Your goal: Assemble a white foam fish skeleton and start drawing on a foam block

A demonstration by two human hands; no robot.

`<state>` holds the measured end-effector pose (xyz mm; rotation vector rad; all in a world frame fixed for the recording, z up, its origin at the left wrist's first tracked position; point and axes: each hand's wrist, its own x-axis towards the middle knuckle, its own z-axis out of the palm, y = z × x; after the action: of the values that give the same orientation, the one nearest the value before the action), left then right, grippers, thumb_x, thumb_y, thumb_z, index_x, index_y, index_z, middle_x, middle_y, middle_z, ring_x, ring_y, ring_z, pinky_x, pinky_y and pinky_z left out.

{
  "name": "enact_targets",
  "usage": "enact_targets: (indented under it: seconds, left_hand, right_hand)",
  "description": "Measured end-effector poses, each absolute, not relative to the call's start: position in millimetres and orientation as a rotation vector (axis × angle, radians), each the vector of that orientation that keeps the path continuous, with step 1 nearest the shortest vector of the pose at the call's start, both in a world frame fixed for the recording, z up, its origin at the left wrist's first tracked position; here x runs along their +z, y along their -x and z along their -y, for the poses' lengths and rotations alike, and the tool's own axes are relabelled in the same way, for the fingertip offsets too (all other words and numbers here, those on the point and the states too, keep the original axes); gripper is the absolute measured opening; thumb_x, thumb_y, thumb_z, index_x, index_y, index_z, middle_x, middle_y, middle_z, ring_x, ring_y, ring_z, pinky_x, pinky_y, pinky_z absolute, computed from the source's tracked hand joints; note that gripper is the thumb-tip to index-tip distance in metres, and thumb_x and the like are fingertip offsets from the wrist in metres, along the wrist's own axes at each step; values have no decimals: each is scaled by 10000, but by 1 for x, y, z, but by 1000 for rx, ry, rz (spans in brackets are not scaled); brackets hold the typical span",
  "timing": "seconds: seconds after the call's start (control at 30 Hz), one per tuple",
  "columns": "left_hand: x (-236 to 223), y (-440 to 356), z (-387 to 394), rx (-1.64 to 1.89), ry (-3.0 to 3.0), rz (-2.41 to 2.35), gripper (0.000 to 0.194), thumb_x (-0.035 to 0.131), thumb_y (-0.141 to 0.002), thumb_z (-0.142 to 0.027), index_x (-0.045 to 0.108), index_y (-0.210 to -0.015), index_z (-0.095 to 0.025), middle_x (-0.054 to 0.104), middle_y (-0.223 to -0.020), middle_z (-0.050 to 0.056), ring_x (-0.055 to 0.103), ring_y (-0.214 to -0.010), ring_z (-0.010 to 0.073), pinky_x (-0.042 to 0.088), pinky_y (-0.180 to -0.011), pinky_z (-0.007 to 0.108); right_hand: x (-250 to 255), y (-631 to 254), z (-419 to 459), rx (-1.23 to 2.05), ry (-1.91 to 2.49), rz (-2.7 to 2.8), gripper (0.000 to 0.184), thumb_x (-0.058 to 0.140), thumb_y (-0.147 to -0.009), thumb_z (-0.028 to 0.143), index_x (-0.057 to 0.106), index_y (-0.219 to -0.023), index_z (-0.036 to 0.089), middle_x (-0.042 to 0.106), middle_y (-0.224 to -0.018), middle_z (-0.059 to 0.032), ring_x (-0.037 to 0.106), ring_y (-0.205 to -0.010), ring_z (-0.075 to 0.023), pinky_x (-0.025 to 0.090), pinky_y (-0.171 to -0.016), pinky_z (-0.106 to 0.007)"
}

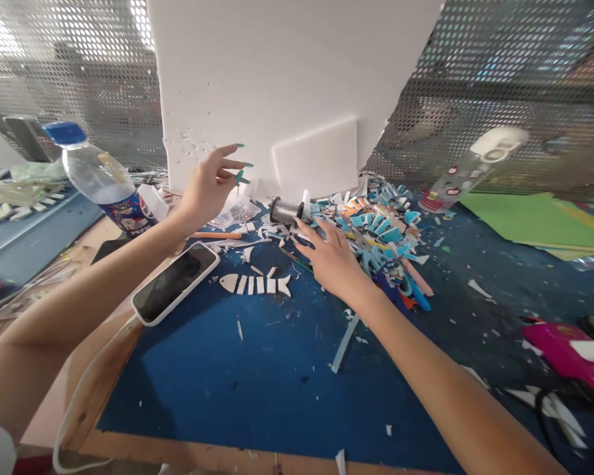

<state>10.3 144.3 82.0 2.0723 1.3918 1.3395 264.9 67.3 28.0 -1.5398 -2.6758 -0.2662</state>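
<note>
My left hand is raised above the table, fingers spread and slightly curled, holding nothing, close to the lower edge of a big white foam board that stands upright at the back. My right hand reaches forward over the blue cutting mat, fingers stretched towards a small metal cylinder lying on its side, fingertips just short of it. A white foam fish skeleton lies flat on the mat between my hands. A pile of coloured foam scraps sits just right of my right hand.
A phone in a white case with a cable lies left of the fish. A plastic water bottle stands at left. A pink tool lies at right, green sheets behind it. Perforated metal mesh backs the table.
</note>
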Motion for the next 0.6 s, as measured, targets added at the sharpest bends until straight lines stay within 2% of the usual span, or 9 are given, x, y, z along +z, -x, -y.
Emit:
enact_targets:
  seconds: [0.13, 0.23, 0.37, 0.47, 0.6]
  left_hand:
    - [76, -11, -141, 1262, -1966, -1339, 503, 519, -794, -53, 528, -1292, -120, 699, -1109, 108, 665, -850, 161, 551, -732, 304]
    - [73, -14, -138, 1189, -1951, -1309, 423, 539, -778, -68, 595, -1194, -118, 713, -1087, 113, 680, -880, 171, 551, -735, 296]
    - [70, -14, -140, 1124, -1922, -1267, 435, 546, -768, -67, 593, -1200, -93, 728, -1057, 136, 694, -902, 185, 557, -768, 311]
    - [67, -12, -142, 1094, -1906, -1239, 455, 550, -759, -57, 586, -1211, -86, 730, -1059, 145, 698, -924, 192, 560, -795, 320]
    - [62, -10, -142, 1093, -1887, -1214, 408, 556, -760, -75, 610, -1164, -93, 726, -1072, 143, 698, -979, 201, 560, -850, 331]
  right_hand:
    - [32, -263, -67, -354, 1571, 2610, 402, 445, -841, 30, 719, -1128, 96, 349, -1546, -155, 302, -1409, -415, 365, -1095, -612]
    - [33, -262, -66, -423, 1587, 2542, 362, 435, -865, 59, 736, -1065, 72, 424, -1492, -194, 339, -1383, -407, 402, -1062, -597]
    - [35, -262, -65, -484, 1594, 2442, 334, 453, -854, 69, 747, -1014, 55, 521, -1411, -197, 372, -1345, -407, 402, -1055, -581]
    - [37, -265, -67, -489, 1592, 2386, 305, 473, -846, 94, 761, -944, 72, 605, -1324, -175, 420, -1288, -395, 445, -1010, -562]
    - [38, -271, -72, -486, 1590, 2332, 285, 492, -831, 121, 760, -923, 88, 643, -1274, -156, 437, -1241, -386, 474, -964, -552]
